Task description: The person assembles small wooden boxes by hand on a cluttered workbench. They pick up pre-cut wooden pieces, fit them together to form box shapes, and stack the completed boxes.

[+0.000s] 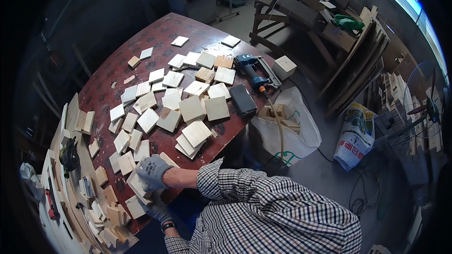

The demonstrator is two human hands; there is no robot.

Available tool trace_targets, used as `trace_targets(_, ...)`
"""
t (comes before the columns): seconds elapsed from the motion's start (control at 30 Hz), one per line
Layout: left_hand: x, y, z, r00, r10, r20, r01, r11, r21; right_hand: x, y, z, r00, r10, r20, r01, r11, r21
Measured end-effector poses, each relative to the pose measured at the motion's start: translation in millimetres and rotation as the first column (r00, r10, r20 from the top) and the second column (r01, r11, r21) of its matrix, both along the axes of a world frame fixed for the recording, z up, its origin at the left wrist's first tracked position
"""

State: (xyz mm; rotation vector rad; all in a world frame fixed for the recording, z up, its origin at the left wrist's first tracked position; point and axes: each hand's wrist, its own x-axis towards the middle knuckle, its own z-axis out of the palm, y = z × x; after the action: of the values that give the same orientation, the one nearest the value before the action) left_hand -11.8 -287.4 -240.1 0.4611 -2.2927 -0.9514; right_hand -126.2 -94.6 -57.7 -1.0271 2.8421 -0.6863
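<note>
Both hands wear grey work gloves at the near edge of a dark red table (113, 61). My right hand (154, 173) is closed over a pale square wooden block (137, 186), fingers lying across its top. Below it, my left hand (158, 210) grips the lower end of the same block; its fingers are partly hidden. Another square block (134, 207) lies beside the left hand. Many similar loose blocks (192, 108) cover the tabletop, some overlapping, with a small stack (196, 134) just beyond the right hand.
A nail gun (252, 70) with a hose and a black case (243, 100) lie at the table's right edge. Beside it stands a white sack (301, 131) of wood pieces. Boards and offcuts (106, 214) line the left side. A fan (429, 108) stands far right.
</note>
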Motion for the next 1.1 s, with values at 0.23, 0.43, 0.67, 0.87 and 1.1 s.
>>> trace_targets(0.23,-4,11,7,0.996,-0.03,-0.088,0.029,0.999,-0.015,-11,1,-14,0.999,0.015,0.037,-0.015,1.0,0.013)
trace_targets(0.43,-1,-6,1,1.0,-0.026,-0.007,0.026,0.999,-0.031,-1,-1,-11,0.995,0.04,-0.092,-0.039,0.999,0.01)
trace_targets(0.67,-1,-1,2,0.999,0.005,-0.033,-0.008,0.994,-0.105,-14,-3,-16,0.999,0.034,0.032,-0.035,0.999,0.014)
trace_targets(0.87,-1,6,10,0.999,-0.032,-0.01,0.032,0.999,-0.008,-5,6,-11,0.997,0.049,-0.06,-0.047,0.999,0.023)
trace_targets(1.1,-3,5,4,0.995,-0.074,-0.064,0.074,0.997,-0.013,-16,13,-7,0.995,0.094,0.026,-0.095,0.995,0.042)
